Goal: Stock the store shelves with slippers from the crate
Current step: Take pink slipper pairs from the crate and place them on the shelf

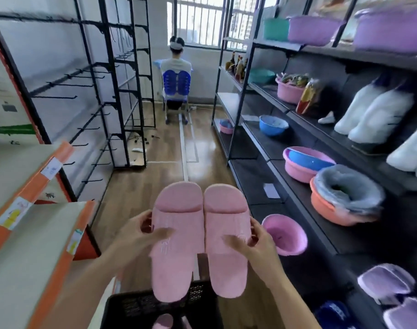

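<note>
So both hands are busy here. The left hand [141,233] grips the left pink slipper [179,264] by its outer edge, with the thumb lying across the top and the fingers curled round the side. The right hand [257,243] has the same kind of grip on the right pink slipper [226,269]. The two slippers are held side by side with toes pointing away, and their inner edges touch near the straps. The heels hang just above the black crate [136,307] at the bottom of the view (there's another bit of pink slipper [163,322] down inside it).

On the right is a dark shelf unit [297,210]. A pink basin [285,233] sits near the right hand, and an orange basin [328,210] with something grey inside it sits further along. Some purple slippers [387,281] are on a lower shelf. On the left are white shelves with orange edges [36,233]. At the far end of the aisle a person [176,65] sits on a blue chair [176,84], facing the window.
</note>
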Action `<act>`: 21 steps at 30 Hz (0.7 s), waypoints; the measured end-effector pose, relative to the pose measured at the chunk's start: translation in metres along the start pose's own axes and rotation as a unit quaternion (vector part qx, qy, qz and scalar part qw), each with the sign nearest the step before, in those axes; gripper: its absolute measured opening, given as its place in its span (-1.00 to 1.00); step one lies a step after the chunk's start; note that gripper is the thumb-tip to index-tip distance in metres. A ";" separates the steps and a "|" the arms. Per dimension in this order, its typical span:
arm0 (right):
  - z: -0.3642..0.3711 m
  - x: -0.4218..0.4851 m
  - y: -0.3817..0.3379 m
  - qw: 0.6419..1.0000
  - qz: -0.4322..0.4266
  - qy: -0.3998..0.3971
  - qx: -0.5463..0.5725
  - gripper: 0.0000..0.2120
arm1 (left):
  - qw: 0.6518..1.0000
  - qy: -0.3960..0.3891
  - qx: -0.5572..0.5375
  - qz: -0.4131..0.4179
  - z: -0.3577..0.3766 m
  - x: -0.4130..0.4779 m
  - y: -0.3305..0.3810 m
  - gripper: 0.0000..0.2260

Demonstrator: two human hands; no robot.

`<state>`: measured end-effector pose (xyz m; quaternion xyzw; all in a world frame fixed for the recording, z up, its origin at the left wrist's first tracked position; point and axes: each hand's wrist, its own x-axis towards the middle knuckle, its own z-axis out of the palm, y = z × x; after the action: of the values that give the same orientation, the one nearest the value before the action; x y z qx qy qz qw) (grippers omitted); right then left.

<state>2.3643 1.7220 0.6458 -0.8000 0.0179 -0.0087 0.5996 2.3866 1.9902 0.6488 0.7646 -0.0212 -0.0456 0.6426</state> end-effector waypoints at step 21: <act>-0.005 -0.163 0.005 0.904 0.190 0.380 -0.053 -0.30 | 0.942 -0.322 0.048 0.087 0.077 0.043 0.007 -0.44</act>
<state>2.2017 1.7225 0.6435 -0.7481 0.3962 -0.1970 0.4945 2.4225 1.9093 0.6411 0.7343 -0.2956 -0.2317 0.5655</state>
